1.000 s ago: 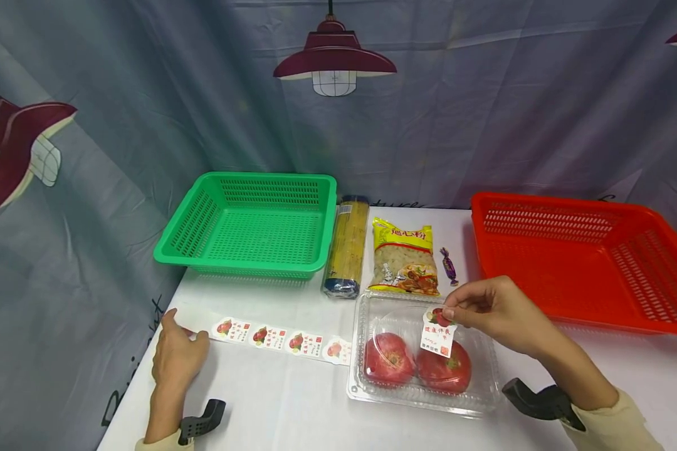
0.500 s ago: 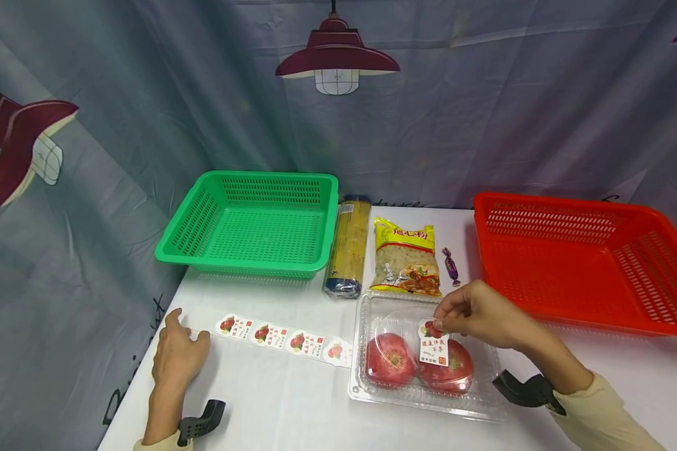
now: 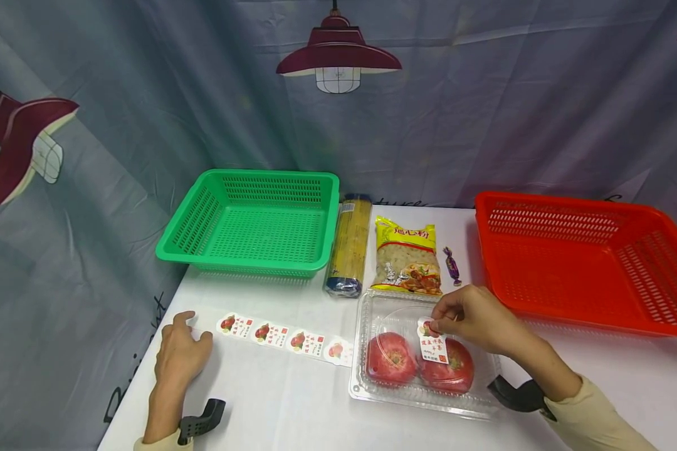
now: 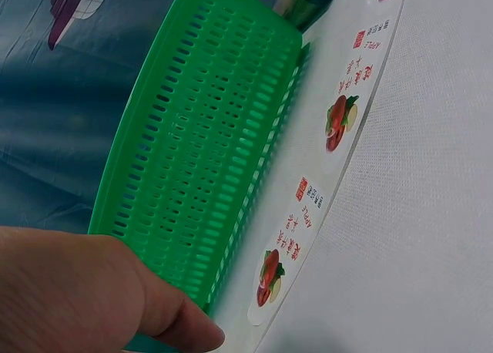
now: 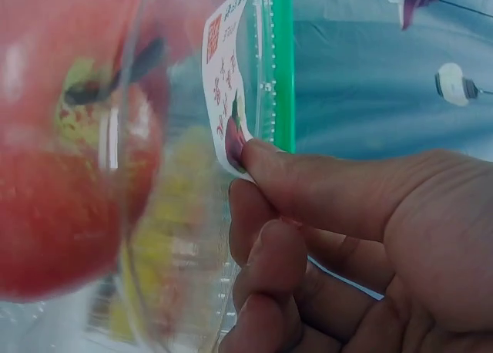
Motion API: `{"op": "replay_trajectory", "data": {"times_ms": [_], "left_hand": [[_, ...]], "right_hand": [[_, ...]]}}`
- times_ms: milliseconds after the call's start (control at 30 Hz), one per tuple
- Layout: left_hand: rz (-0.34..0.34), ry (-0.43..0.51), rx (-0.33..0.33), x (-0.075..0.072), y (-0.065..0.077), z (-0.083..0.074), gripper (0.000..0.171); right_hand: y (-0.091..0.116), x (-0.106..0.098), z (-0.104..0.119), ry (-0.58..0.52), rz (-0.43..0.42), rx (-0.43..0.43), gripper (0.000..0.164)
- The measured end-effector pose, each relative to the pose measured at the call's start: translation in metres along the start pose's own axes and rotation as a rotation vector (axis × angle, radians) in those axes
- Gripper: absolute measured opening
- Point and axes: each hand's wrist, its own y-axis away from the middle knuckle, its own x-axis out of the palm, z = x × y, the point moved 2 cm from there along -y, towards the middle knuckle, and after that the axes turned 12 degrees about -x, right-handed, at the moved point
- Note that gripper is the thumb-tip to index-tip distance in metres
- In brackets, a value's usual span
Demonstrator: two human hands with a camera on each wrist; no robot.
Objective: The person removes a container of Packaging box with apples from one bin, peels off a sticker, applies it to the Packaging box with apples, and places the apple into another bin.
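Note:
My right hand (image 3: 476, 319) pinches the top of a printed apple sticker (image 3: 433, 348) between thumb and fingers. In the right wrist view the sticker (image 5: 223, 83) stands at the clear lid, slightly curved, its upper end under the thumb. Beneath it is a clear plastic clamshell box (image 3: 488, 394) with two red apples (image 3: 392, 358) inside. My left hand (image 3: 180, 354) rests at the left end of a sticker strip (image 3: 288, 338), fingers spread and loosely bent. The strip runs to the box, several stickers still on it. The left wrist view shows the left thumb (image 4: 181, 322) beside the strip.
A green basket (image 3: 172, 250) stands back left, a red basket (image 3: 570, 310) back right. Between them lie a pack of dried noodles (image 3: 350, 244), a yellow pasta bag (image 3: 406, 257) and a purple-wrapped candy (image 3: 451, 266). A grey curtain hangs behind.
My right hand has moved slightly left and down with the sticker, bringing it over the gap between the apples. My left hand's fingers have shifted a little at the strip's end.

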Motion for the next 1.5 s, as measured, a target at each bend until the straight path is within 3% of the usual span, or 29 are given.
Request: {"op": "replay_trajectory", "data": {"times_ms": [267,567,767,933,1067,1233,1367,1500], "left_hand": [[0.014,-0.026,0.044,0.001,0.003,-0.004,0.058],[0.021,-0.006,0.122,0.004,0.018,-0.021,0.057],[-0.009,0.043,0.241,0.0,0.032,-0.039,0.047],[0.02,0.068,0.343,-0.003,0.048,-0.052,0.042],[0.103,0.084,0.466,-0.005,0.065,-0.06,0.039],[0.273,0.133,0.617,-0.007,0.089,-0.071,0.04],[0.373,0.129,0.653,-0.005,0.101,-0.076,0.04],[0.42,0.115,0.644,0.006,0.105,-0.08,0.037]], "right_hand": [[0.001,0.004,0.003,0.09,-0.033,0.046,0.015],[0.002,0.006,0.01,0.204,-0.054,0.104,0.024],[0.004,0.006,0.013,0.223,-0.057,0.092,0.019],[0.008,0.005,0.014,0.224,-0.057,0.064,0.012],[0.011,0.005,0.016,0.237,-0.044,0.063,0.012],[0.018,0.006,0.021,0.24,0.011,0.052,0.023],[0.024,0.01,0.028,0.222,0.045,0.019,0.029],[0.031,0.015,0.034,0.208,0.072,0.02,0.029]]}}
